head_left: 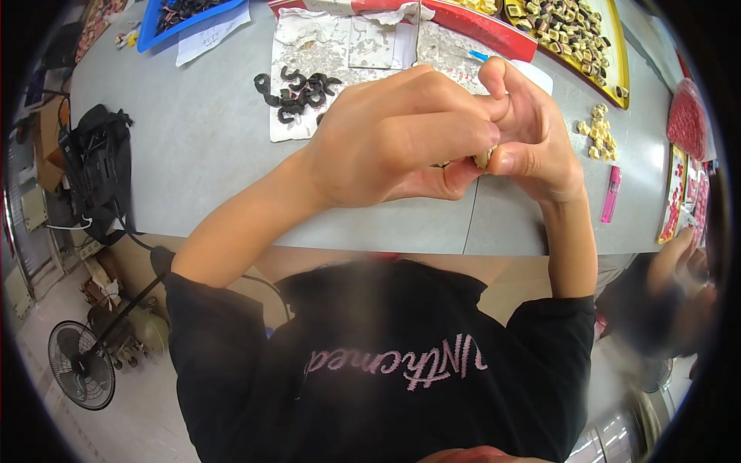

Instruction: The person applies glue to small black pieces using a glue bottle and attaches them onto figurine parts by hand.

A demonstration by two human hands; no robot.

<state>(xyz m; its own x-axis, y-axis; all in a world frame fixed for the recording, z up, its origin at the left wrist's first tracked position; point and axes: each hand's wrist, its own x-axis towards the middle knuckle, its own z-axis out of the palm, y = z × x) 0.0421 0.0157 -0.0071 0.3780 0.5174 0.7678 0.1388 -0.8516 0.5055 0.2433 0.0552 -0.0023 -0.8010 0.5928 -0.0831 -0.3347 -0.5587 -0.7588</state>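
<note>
Both forearms rise from black sleeves pushed to the elbows and meet in the middle. The left hand point(401, 135) is curled, knuckles up, thumb pressed forward. The right hand point(532, 131) faces it, fingers bent, thumb and forefinger pinched against the left hand's fingertips, wrists angled inward.

Black curved parts point(297, 91) are lying on stained paper point(340, 54) far across the grey table point(201, 154). A yellow tray point(575, 31) is sitting far right, small pale blocks point(597, 131) near it. A floor fan point(79, 365) is standing near left.
</note>
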